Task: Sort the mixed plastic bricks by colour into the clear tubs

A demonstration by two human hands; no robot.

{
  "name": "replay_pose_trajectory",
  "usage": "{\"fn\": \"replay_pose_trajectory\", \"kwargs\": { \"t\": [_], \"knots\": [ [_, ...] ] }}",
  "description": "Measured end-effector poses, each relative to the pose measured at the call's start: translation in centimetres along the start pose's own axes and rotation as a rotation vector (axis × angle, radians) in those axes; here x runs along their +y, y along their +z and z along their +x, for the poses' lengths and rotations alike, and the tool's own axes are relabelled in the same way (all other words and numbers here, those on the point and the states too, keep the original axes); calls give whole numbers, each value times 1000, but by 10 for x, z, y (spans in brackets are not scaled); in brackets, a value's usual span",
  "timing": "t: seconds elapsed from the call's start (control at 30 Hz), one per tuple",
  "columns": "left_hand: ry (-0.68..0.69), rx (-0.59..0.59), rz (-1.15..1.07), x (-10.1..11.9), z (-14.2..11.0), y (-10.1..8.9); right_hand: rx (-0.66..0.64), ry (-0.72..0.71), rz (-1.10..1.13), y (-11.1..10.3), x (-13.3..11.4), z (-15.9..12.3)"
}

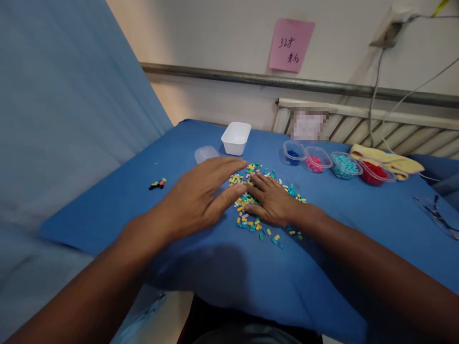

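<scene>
Loose pile of tiny plastic bricks, yellow, teal, white, orange [251,200], scattered flat on blue cloth-covered table [322,267], centre of view. Pieces spread from 12 o'clock of pile down to stray ones at 5 o'clock. Middle of pile hidden under hands; individual shapes too small to tell.

A pale wall [222,38] runs along the far side, with a metal rail [322,86] across it and a pink note [291,45] stuck above. A white radiator [394,129] stands far right, cables [375,91] hanging over it. Blue cloth [64,119] covers the left. Light is soft.
</scene>
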State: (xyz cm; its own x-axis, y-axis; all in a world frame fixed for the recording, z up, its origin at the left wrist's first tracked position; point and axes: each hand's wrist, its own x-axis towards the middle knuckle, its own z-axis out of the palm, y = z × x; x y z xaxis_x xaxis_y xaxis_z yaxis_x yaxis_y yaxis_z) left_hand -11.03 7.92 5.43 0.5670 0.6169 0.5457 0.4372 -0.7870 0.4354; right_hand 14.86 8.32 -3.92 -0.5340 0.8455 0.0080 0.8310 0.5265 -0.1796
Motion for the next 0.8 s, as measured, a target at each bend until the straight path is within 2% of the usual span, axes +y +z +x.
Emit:
{"fn": "replay_pose_trajectory", "kwargs": {
  "t": [0.07,0.13,0.2,0.27,0.37,0.5,0.6,0.7,0.8],
  "knots": [
    [-76,-229,179,-24,-2,13,-21,43,9,-3,8,13],
    [-220,-412,298,-49,-3,31,-19,93,13,-5,17,17],
    [-302,-526,332,-66,-2,48,-12,131,19,-4,27,10],
    [-355,-589,301,-70,-2,62,-11,138,42,-2,33,-7],
    [-319,-636,222,-53,-5,76,11,65,108,3,33,-44],
    [-135,-702,160,-12,-17,88,45,-43,120,9,24,-95],
    [17,-731,156,5,-23,99,94,-90,89,14,23,-123],
    [98,-692,220,-2,-16,110,161,-20,44,23,29,-133],
    [57,-616,312,-24,4,115,162,49,43,29,34,-125]
  ]
}}
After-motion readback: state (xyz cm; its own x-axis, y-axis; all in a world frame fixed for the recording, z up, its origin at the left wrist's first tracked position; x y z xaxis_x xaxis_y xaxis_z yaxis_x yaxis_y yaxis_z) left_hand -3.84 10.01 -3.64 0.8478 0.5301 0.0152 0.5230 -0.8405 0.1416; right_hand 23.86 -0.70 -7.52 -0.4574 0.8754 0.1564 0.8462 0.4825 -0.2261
